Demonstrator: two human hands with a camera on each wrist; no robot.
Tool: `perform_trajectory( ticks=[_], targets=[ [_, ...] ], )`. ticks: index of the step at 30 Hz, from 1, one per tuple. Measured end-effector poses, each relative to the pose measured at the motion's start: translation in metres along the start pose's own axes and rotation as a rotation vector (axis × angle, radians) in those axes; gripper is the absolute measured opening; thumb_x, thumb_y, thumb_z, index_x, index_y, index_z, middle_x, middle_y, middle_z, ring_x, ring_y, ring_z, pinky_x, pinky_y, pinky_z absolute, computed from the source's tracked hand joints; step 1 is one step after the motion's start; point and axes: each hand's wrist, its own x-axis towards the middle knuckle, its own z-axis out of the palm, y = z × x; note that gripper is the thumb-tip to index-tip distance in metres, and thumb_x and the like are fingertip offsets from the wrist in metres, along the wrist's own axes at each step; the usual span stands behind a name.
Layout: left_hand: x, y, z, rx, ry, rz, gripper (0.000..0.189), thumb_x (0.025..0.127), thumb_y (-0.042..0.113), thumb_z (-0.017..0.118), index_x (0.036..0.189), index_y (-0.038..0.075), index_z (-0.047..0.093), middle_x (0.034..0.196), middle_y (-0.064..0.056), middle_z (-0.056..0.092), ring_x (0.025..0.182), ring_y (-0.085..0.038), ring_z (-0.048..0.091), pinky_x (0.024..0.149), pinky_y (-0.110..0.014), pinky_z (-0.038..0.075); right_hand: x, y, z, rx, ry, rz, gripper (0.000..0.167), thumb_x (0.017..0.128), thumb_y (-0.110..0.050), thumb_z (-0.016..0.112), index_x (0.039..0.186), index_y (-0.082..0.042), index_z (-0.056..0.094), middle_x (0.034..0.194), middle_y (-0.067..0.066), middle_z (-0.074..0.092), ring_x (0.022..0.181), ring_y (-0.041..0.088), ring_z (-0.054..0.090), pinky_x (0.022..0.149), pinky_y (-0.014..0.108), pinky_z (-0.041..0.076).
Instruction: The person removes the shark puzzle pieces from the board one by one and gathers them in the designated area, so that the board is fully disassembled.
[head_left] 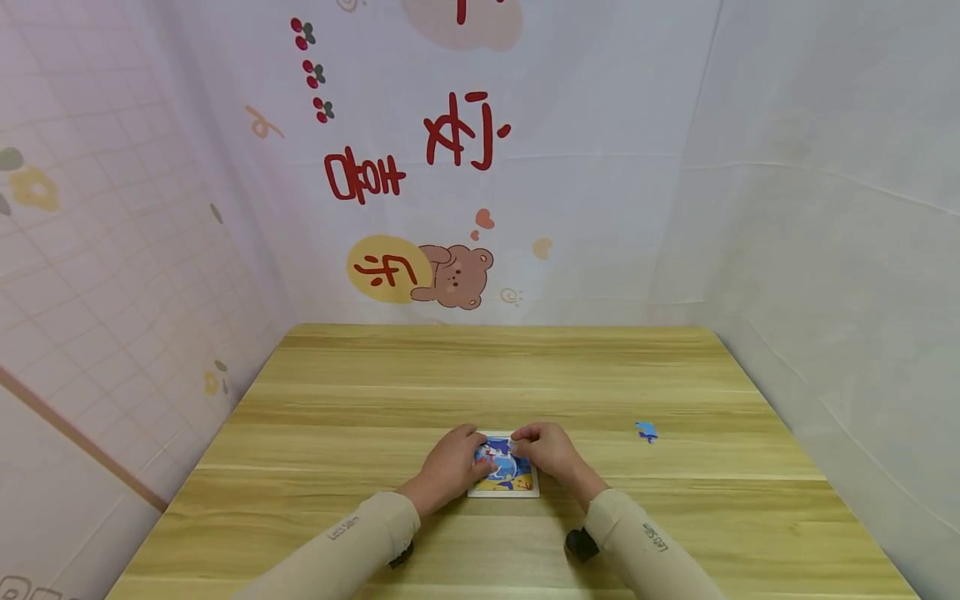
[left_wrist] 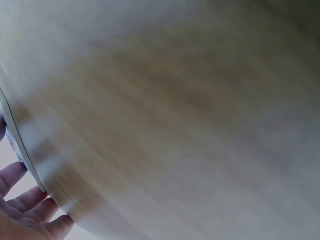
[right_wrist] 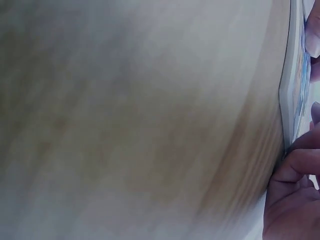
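A small square jigsaw puzzle [head_left: 517, 483] in a white-edged tray lies on the table, printed with a blue sea scene. My left hand [head_left: 448, 462] rests over its left side, thumb on the picture and fingers by the upper left corner. In the left wrist view, the left fingers [left_wrist: 37, 212] lie spread along the tray's edge [left_wrist: 22, 145]. My right hand [head_left: 551, 450] is at the upper right of the puzzle, thumb and index pinching a small piece that the fingertips mostly hide. The right wrist view has that hand's bent fingers [right_wrist: 300, 165] at the tray corner.
A loose blue puzzle piece [head_left: 646, 431] lies on the wooden table [head_left: 360, 392] to the right. Black wrist devices [head_left: 581, 544] show under the sleeves. Printed cloth walls [head_left: 585, 200] stand behind the table and on both sides.
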Motion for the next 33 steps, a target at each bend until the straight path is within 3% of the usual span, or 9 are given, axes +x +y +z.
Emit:
perform_trajectory(
  ticks=[11, 19, 22, 28, 33],
  targets=[
    [0.002, 0.0, 0.003, 0.0, -0.009, -0.007, 0.048, 0.092, 0.032, 0.072, 0.125, -0.001, 0.064, 0.134, -0.022, 0.055, 0.124, -0.036, 0.053, 0.103, -0.048, 0.043, -0.002, -0.003, 0.0, -0.111, 0.005, -0.013, 0.008, 0.084, -0.004, 0.074, 0.091, -0.004, 0.077, 0.09, 0.003, 0.07, 0.079, 0.015, 0.058, 0.073, 0.033, 0.052],
    [0.002, -0.001, 0.003, 0.001, 0.004, 0.005, 0.047, 0.092, 0.031, 0.072, 0.124, -0.001, 0.064, 0.133, -0.022, 0.056, 0.123, -0.036, 0.054, 0.103, -0.048, 0.043, -0.002, -0.002, 0.002, -0.125, 0.025, -0.037, 0.003, 0.085, -0.005, 0.074, 0.087, -0.004, 0.076, 0.087, 0.003, 0.071, 0.077, 0.014, 0.06, 0.071, 0.033, 0.052],
    [0.002, -0.001, 0.004, 0.003, 0.014, 0.015, 0.046, 0.091, 0.031, 0.072, 0.123, -0.002, 0.065, 0.132, -0.023, 0.056, 0.122, -0.037, 0.055, 0.103, -0.048, 0.044, -0.002, 0.0, 0.002, -0.107, 0.021, -0.049, 0.004, 0.086, -0.005, 0.073, 0.087, -0.004, 0.076, 0.086, 0.003, 0.07, 0.077, 0.014, 0.059, 0.071, 0.032, 0.052],
    [0.002, -0.001, 0.002, 0.0, -0.002, -0.008, 0.048, 0.092, 0.032, 0.072, 0.125, -0.002, 0.064, 0.134, -0.023, 0.055, 0.124, -0.036, 0.053, 0.104, -0.048, 0.043, -0.001, 0.003, -0.004, -0.006, -0.029, -0.03, 0.007, 0.088, -0.007, 0.071, 0.093, -0.003, 0.075, 0.079, 0.001, 0.066, 0.064, 0.012, 0.054, 0.055, 0.026, 0.045],
    [0.002, 0.0, 0.002, -0.004, -0.008, -0.02, 0.048, 0.092, 0.032, 0.072, 0.124, -0.002, 0.064, 0.135, -0.022, 0.055, 0.124, -0.037, 0.053, 0.104, -0.048, 0.043, -0.002, 0.006, -0.013, 0.056, -0.077, -0.02, 0.013, 0.091, -0.009, 0.069, 0.099, -0.001, 0.073, 0.075, 0.002, 0.063, 0.06, 0.013, 0.052, 0.051, 0.024, 0.043]
  ],
)
